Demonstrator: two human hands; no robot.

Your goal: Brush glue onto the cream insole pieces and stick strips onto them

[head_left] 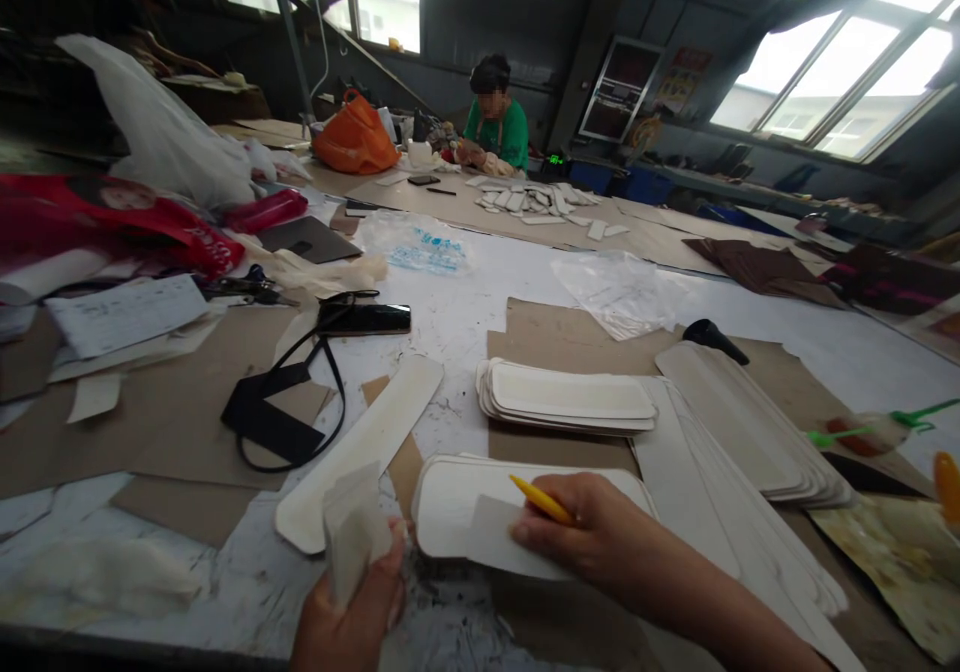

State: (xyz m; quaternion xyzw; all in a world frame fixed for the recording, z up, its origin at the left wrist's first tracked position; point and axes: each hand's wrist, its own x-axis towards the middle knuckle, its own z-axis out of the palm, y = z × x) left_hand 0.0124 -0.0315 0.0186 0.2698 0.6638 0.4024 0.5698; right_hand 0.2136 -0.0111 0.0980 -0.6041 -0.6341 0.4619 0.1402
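My right hand [581, 532] is closed round a yellow pen [541, 500] and rests on a small white piece [491, 542] lying atop a stack of white rounded strips [450, 497]. My left hand [352, 617] at the bottom edge grips a small bundle of white pieces [352, 532], held upright. A long single white strip [360, 452] lies just left of the stack.
More white strip stacks [570, 397] and fanned long strips [750, 432] lie on brown card to the right. A phone [364, 319], black pouch with cord [274, 422], papers and bags crowd the left. A person in green [495, 122] works at the far end.
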